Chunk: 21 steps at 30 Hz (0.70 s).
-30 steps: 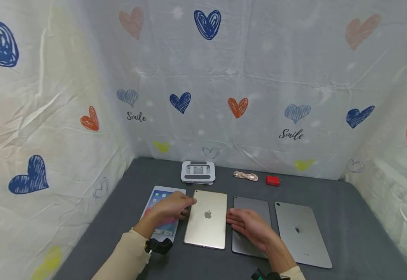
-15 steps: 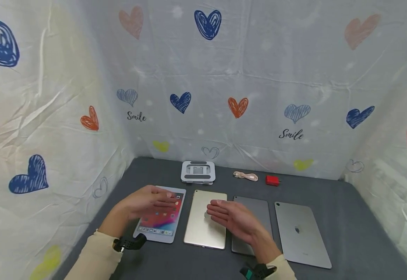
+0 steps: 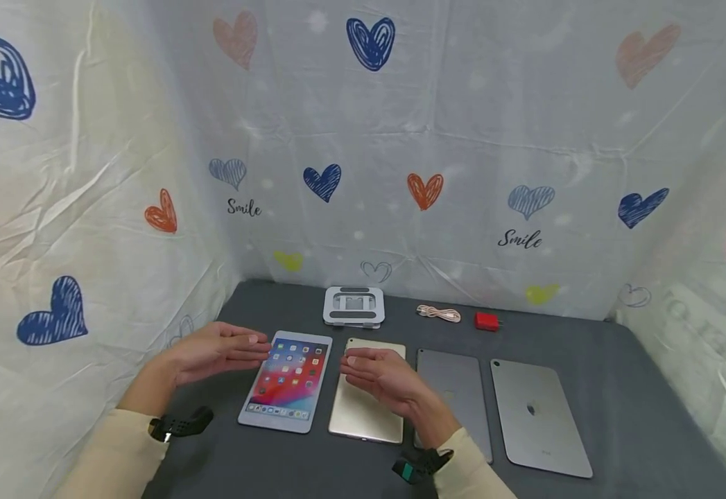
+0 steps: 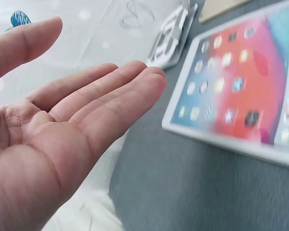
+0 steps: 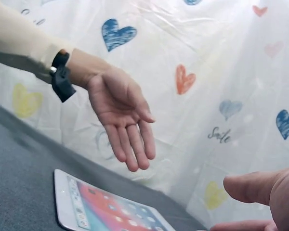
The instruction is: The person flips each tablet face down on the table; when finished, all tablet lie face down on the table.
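Note:
A white-framed tablet (image 3: 286, 381) lies face up on the table with its screen lit and showing app icons. My left hand (image 3: 215, 352) is held in the air at its left edge, fingers straight, palm turned inward; the left wrist view shows that palm (image 4: 62, 139) bare. My right hand (image 3: 384, 378) hovers over a gold tablet (image 3: 363, 416) lying back up, hiding part of its upper half. Its fingers are extended and hold nothing. To the right lie a dark grey tablet (image 3: 456, 388), partly behind my right forearm, and a silver tablet (image 3: 540, 416), both back up.
At the back of the grey table (image 3: 637, 416) stand a folded white stand (image 3: 353, 306), a bundled pale pink cable (image 3: 439, 314) and a red charger plug (image 3: 486, 321). A heart-printed curtain (image 3: 425, 138) encloses the back and both sides.
My left hand has moved left from between the white and gold tablets, uncovering the lit screen. My right hand has shifted left from the dark grey tablet to over the gold one. The tablets stay put.

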Each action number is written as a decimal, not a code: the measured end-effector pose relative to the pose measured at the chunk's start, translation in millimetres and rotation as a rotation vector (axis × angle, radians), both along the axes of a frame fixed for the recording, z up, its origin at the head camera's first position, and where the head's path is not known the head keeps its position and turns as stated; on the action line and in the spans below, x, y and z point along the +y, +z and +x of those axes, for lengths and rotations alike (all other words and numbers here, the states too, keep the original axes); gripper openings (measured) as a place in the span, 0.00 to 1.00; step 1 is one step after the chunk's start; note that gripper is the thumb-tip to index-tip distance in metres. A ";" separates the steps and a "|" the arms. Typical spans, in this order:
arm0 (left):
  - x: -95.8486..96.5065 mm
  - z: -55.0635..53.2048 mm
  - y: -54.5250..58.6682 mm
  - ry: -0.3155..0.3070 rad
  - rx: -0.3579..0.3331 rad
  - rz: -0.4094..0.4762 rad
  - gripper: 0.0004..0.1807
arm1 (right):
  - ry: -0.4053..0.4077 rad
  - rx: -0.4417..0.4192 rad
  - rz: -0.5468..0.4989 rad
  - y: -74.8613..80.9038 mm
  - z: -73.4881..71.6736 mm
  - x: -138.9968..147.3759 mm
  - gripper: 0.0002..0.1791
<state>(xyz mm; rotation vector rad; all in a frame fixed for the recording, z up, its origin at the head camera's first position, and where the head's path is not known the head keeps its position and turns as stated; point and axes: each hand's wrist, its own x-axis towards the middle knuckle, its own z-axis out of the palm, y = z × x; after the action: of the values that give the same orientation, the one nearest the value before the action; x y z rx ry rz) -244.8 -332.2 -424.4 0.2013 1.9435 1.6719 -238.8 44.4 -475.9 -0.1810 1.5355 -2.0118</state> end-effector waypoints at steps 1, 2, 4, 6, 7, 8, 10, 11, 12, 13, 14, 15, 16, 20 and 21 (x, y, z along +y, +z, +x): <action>-4.0 -0.3 -0.4 0.001 -0.004 -0.008 0.36 | 0.002 -0.003 0.006 -0.6 -1.1 -3.5 0.32; -7.6 -0.8 -1.2 0.002 -0.006 -0.019 0.36 | 0.004 -0.007 0.017 -1.5 -2.0 -6.8 0.32; -12.5 -1.8 -3.5 0.006 -0.014 -0.033 0.35 | 0.003 -0.016 0.029 -3.4 -3.4 -13.1 0.32; -15.8 -3.6 -7.2 0.007 -0.017 -0.036 0.34 | -0.001 -0.029 0.047 -5.4 -4.0 -18.8 0.32; -16.5 -4.6 -9.8 0.010 -0.018 -0.038 0.33 | -0.002 -0.036 0.055 -7.2 -4.1 -21.1 0.32; -17.1 -5.7 -12.7 0.013 -0.021 -0.040 0.32 | -0.004 -0.044 0.063 -8.7 -4.0 -23.4 0.32; -17.7 -7.6 -19.0 0.031 -0.028 -0.050 0.30 | -0.007 -0.060 0.074 -10.8 -3.7 -27.5 0.32; -17.9 -8.3 -21.9 0.038 -0.030 -0.060 0.29 | -0.009 -0.067 0.082 -11.8 -3.5 -29.3 0.32; -18.1 -8.8 -24.9 0.045 -0.033 -0.074 0.29 | -0.007 -0.071 0.088 -12.7 -3.3 -31.1 0.32; -18.1 -9.1 -27.7 0.059 -0.042 -0.090 0.28 | -0.009 -0.075 0.095 -13.5 -3.1 -32.7 0.32; -18.2 -9.5 -30.5 0.069 -0.049 -0.106 0.28 | -0.010 -0.077 0.100 -14.3 -2.8 -34.0 0.32; -17.8 -9.3 -32.6 0.080 -0.056 -0.124 0.28 | -0.013 -0.082 0.101 -15.0 -2.6 -35.2 0.31; -17.5 -9.2 -34.9 0.089 -0.063 -0.139 0.28 | -0.016 -0.085 0.104 -16.3 -2.7 -36.3 0.31; -14.4 -8.6 -40.7 0.127 -0.081 -0.180 0.30 | -0.023 -0.106 0.090 -19.6 -2.0 -39.2 0.28; -12.9 -8.5 -41.6 0.139 -0.084 -0.185 0.30 | -0.024 -0.113 0.083 -20.1 -1.9 -39.6 0.27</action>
<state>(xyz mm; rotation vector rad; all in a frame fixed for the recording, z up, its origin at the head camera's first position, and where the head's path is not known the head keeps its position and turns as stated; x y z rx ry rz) -253.3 -345.1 -465.9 -0.0748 2.0745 1.5473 -240.7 4.8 -496.0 -0.0151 1.5524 -1.9385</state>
